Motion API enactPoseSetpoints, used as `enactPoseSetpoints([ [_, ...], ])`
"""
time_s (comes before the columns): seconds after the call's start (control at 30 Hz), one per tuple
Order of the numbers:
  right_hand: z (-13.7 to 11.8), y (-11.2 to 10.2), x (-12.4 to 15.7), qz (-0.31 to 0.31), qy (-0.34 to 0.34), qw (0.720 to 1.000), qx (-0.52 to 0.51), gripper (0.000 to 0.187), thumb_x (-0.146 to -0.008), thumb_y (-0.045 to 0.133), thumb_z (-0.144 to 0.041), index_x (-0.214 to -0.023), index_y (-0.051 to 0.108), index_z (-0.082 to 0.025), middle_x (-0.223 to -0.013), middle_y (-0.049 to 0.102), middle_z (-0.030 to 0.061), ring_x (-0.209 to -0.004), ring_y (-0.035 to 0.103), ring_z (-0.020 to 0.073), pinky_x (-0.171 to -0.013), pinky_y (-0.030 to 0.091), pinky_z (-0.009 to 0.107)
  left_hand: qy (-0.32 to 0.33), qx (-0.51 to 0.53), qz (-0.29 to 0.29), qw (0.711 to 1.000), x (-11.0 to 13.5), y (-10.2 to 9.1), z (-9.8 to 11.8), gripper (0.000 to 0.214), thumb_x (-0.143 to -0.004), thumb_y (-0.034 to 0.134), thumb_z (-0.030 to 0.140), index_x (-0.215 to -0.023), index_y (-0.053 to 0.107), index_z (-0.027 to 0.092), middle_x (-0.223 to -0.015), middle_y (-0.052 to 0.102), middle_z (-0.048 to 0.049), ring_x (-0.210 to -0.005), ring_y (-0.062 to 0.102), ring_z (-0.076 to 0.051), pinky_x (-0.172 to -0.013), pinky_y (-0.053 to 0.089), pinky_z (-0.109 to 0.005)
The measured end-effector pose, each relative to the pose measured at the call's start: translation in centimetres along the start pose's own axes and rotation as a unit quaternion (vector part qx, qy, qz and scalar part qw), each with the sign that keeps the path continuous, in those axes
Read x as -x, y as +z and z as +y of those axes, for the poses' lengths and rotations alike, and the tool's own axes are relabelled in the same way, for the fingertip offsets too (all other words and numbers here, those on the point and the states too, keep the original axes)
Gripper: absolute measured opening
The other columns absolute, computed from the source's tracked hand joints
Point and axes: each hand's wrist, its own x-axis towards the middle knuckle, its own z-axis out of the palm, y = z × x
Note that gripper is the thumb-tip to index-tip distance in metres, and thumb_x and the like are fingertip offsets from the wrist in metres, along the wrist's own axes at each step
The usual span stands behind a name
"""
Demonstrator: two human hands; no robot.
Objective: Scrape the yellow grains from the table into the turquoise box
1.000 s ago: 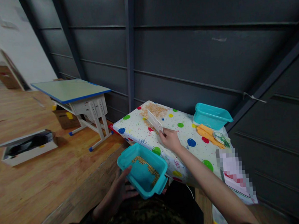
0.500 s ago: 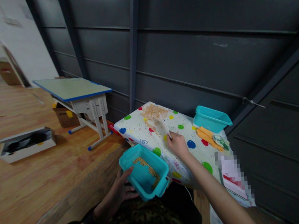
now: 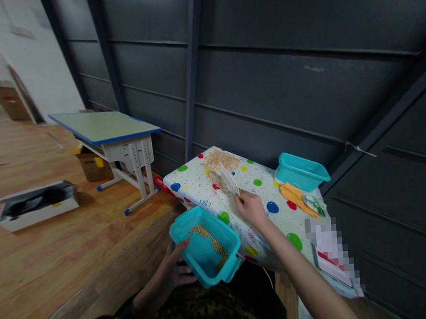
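My left hand (image 3: 174,270) grips the near left side of a teal plastic basin (image 3: 226,231), thumb over the rim and fingers underneath. The basin is tilted beside the table's front edge, with round tan beans (image 3: 203,231) in a curved band on its bottom. My right hand (image 3: 251,206) is closed around the handle of a white flat spatula-like tool (image 3: 229,178) that seems slotted. Its blade slants over the table near a spread of beans (image 3: 219,159) at the far left corner. Whether the blade touches the cloth I cannot tell.
A balloon-print cloth covers the table (image 3: 252,176). On its right lie a second teal basin (image 3: 302,172), orange gloves (image 3: 296,197), a green-and-white packet (image 3: 315,204) and a partly blurred flat item (image 3: 333,267). A dark panel wall (image 3: 266,79) stands behind; a desk (image 3: 102,125) is left.
My right hand has turned the white tool, so its broad face shows now, and the blade tip has shifted slightly left. The left hand and basin stay nearly where they were.
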Motion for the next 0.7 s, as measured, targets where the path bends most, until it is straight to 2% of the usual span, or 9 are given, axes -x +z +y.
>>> enactPoseSetpoints([
  [0.1, 0.0, -0.8, 1.0, 0.032, 0.021, 0.999, -0.002, 0.033, -0.113, 0.069, -0.02, -0.081, 0.072, -0.029, -0.076, 0.082, 0.0065, -0.07, 0.079, 0.0259, -0.072, 0.055, 0.032, -0.007, 0.011, -0.003, 1.0, -0.5, -0.4, -0.2, 0.102, -0.104, 0.099, 0.071, -0.186, 0.049, 0.036, -0.121, 0.08, -0.0106, -0.09, 0.09, -0.037, -0.091, 0.083, -0.06],
  [0.2, -0.5, -0.9, 3.0, 0.045, 0.041, 0.998, 0.01, 0.024, -0.113, 0.069, -0.021, -0.093, 0.081, -0.027, -0.082, 0.086, 0.0088, -0.075, 0.084, 0.0288, -0.075, 0.059, 0.034, -0.009, 0.016, -0.002, 1.0, -0.7, -0.6, -0.4, 0.107, -0.1, 0.102, 0.072, -0.186, 0.051, 0.034, -0.123, 0.079, -0.0112, -0.087, 0.09, -0.035, -0.092, 0.083, -0.061],
  [0.3, -1.6, -0.1, 4.9, 0.031, 0.047, 0.998, 0.023, 0.02, -0.111, 0.071, -0.018, -0.11, 0.089, -0.024, -0.094, 0.093, 0.0131, -0.083, 0.09, 0.0314, -0.079, 0.065, 0.034, -0.002, 0.008, 0.002, 1.0, -0.6, -0.6, -0.4, 0.106, -0.103, 0.101, 0.071, -0.188, 0.047, 0.036, -0.12, 0.077, -0.0081, -0.082, 0.088, -0.033, -0.091, 0.083, -0.063],
  [0.37, -2.6, 0.7, 5.3, 0.021, 0.043, 0.999, 0.025, 0.024, -0.11, 0.072, -0.016, -0.122, 0.092, -0.021, -0.106, 0.097, 0.0167, -0.09, 0.094, 0.0332, -0.084, 0.069, 0.036, -0.006, 0.004, 0.003, 1.0, -0.6, -0.5, -0.4, 0.102, -0.106, 0.098, 0.069, -0.186, 0.047, 0.035, -0.122, 0.078, -0.0097, -0.086, 0.091, -0.036, -0.093, 0.083, -0.065],
  [0.47, -4.2, 2.1, 4.4, 0.016, 0.041, 0.999, 0.025, 0.034, -0.11, 0.072, -0.015, -0.136, 0.093, -0.018, -0.118, 0.099, 0.0189, -0.099, 0.096, 0.0346, -0.09, 0.073, 0.038, -0.008, -0.001, 0.017, 1.0, -0.6, -0.4, -0.2, 0.102, -0.106, 0.098, 0.071, -0.186, 0.045, 0.037, -0.13, 0.079, -0.0113, -0.09, 0.095, -0.038, -0.096, 0.083, -0.066],
  [0.6, -6.3, 4.2, 1.6, 0.015, 0.062, 0.998, 0.019, 0.037, -0.11, 0.074, -0.012, -0.141, 0.093, -0.016, -0.128, 0.099, 0.022, -0.108, 0.097, 0.0352, -0.096, 0.074, 0.037, -0.005, -0.006, 0.023, 1.0, -0.3, -0.4, 0.0, 0.103, -0.106, 0.097, 0.073, -0.187, 0.043, 0.039, -0.131, 0.082, -0.012, -0.091, 0.095, -0.038, -0.096, 0.084, -0.066],
  [0.7, -7.4, 5.5, -0.3, 0.032, 0.066, 0.997, 0.001, 0.034, -0.111, 0.072, -0.012, -0.137, 0.093, -0.016, -0.121, 0.099, 0.0203, -0.104, 0.097, 0.0333, -0.092, 0.071, 0.034, 0.0, 0.01, 0.01, 1.0, -0.1, -0.6, 0.0, 0.102, -0.108, 0.097, 0.071, -0.188, 0.043, 0.037, -0.125, 0.083, -0.0112, -0.088, 0.094, -0.036, -0.092, 0.084, -0.063],
])
